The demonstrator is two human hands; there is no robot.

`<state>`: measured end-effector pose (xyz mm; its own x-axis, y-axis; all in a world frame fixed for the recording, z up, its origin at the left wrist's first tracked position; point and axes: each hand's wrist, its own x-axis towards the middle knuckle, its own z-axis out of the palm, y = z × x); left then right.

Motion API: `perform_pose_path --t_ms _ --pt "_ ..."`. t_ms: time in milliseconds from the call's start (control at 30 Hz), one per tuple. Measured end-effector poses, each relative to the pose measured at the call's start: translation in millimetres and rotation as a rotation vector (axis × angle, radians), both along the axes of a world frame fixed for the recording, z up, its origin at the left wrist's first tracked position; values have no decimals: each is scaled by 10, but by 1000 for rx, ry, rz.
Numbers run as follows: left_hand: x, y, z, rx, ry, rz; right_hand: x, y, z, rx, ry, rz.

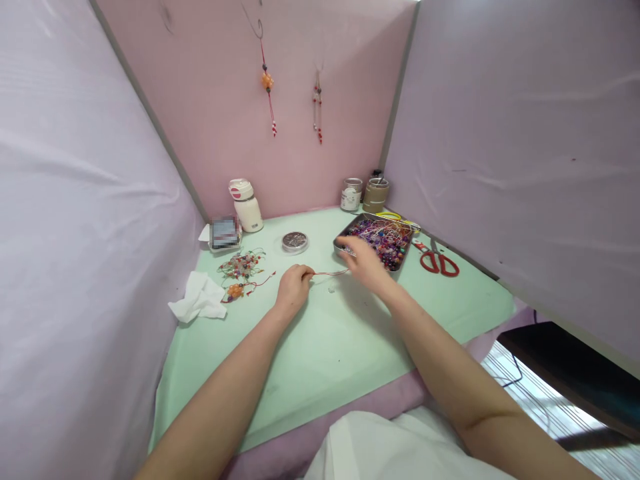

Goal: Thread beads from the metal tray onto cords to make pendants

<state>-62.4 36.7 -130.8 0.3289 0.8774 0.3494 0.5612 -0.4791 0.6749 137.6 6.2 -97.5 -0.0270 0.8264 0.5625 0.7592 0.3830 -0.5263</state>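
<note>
My left hand [294,290] pinches a thin red cord [330,273] above the green tabletop. From its fingertips the cord stretches right and passes out of sight at my right hand [365,263]. That hand is slightly blurred, at the near left edge of a metal tray [336,249]. Its thumb and forefinger are apart; whether the hidden fingers touch the cord, I cannot tell. Mixed beads [393,247], mostly purple and red, and pale threads fill the tray. Left of my left hand lie an orange beaded ornament [235,291] with a red cord and a heap of beaded strings [243,265].
Red-handled scissors [440,263] lie right of the tray, yellow-handled ones [390,216] behind it. A round container [295,241], a white bottle [247,205], two jars [351,195] and a crumpled tissue [199,298] stand or lie around. Beaded pendants [267,81] hang on the pink back wall.
</note>
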Motion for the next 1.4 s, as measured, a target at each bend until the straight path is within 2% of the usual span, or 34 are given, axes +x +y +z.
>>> perform_pose_path --t_ms 67,167,267,400,500,633,700,767,933,1400 --pt "0 -12 11 17 -23 -8 -270 30 -62 -116 -7 231" --pt "3 -19 20 48 -84 -18 -457 36 -164 -245 -16 314" --pt "12 -8 8 66 -125 -9 -408 26 -201 -309 -31 257" --pt "19 13 -25 37 -144 -10 -294 22 -177 -222 -62 187" --pt "21 -7 -19 19 -139 24 -280 30 -188 -185 11 140" --pt "69 -113 37 117 -164 37 -286 47 -247 -193 142 68" --pt "126 -177 44 115 -184 -40 -293 44 -268 -204 183 65" --pt "188 -218 22 37 -218 -99 -312 27 -272 -223 210 86" --pt "243 -184 -73 -104 -307 -101 -383 -25 -240 -277 264 158" --pt "183 -145 -29 30 -87 15 -366 -24 -266 -270 171 140"
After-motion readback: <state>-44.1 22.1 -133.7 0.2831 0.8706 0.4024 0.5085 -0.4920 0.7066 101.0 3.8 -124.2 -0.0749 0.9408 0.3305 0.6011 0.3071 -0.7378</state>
